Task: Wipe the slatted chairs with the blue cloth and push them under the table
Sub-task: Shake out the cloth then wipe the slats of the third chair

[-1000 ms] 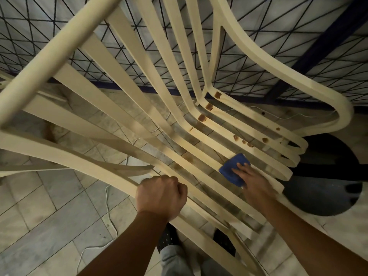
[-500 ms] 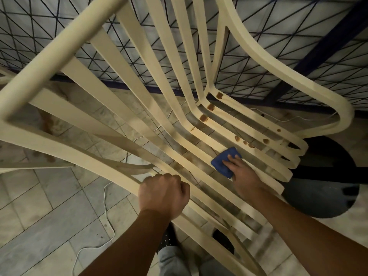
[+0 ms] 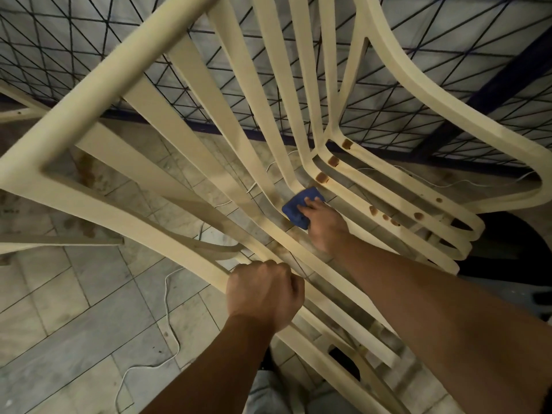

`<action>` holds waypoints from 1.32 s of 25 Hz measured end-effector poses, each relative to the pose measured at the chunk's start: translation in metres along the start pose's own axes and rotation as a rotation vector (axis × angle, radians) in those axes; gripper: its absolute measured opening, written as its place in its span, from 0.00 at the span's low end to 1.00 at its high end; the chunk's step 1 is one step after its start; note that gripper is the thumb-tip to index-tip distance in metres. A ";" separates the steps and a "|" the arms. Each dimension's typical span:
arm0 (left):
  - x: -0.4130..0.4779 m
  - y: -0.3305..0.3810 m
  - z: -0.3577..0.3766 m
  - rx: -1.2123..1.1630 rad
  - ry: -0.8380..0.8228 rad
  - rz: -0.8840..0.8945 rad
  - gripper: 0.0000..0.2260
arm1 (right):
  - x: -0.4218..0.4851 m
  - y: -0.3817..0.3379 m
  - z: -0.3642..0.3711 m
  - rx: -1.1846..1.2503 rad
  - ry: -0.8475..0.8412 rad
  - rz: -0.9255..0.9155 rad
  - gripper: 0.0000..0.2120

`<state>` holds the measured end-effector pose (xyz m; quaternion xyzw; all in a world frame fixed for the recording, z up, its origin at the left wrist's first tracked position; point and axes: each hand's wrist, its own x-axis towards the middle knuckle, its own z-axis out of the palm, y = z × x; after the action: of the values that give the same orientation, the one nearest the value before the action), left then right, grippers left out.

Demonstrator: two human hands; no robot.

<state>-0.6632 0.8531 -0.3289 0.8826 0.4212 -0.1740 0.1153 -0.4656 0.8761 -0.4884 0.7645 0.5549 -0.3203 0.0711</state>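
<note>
A cream slatted plastic chair [image 3: 191, 150] fills the view, tilted toward me, with brown stains on its slats near the bend. My left hand [image 3: 264, 295] grips the chair's near side rail in a fist. My right hand [image 3: 322, 222] presses a blue cloth [image 3: 298, 209] flat against a slat at the bend between seat and back, fingers stretched over it. Part of the cloth is hidden under my fingers.
A black wire mesh fence [image 3: 89, 49] with a dark blue frame stands behind the chair. Grey floor tiles [image 3: 59, 339] lie below, with a thin white cable [image 3: 167, 324] trailing across them. A dark round base [image 3: 507, 249] sits at right. My legs show at the bottom.
My right hand has slid the blue cloth along the slat, up and left toward the bend near the stains. My left hand keeps its grip on the rail.
</note>
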 end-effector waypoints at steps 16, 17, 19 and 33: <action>-0.002 -0.001 0.000 -0.010 -0.036 0.042 0.22 | -0.069 0.034 0.036 0.130 0.124 0.147 0.34; -0.001 -0.001 -0.001 -0.022 -0.029 0.047 0.23 | -0.063 0.033 0.034 0.128 0.129 0.136 0.35; -0.001 -0.002 -0.003 -0.053 -0.014 0.052 0.22 | -0.048 0.030 0.029 0.094 0.125 0.094 0.36; -0.001 0.001 -0.007 -0.026 -0.047 0.025 0.22 | -0.003 0.008 -0.010 -0.157 -0.036 0.058 0.38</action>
<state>-0.6613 0.8538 -0.3223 0.8818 0.4097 -0.1877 0.1390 -0.4553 0.8754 -0.4805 0.7666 0.5544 -0.2873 0.1498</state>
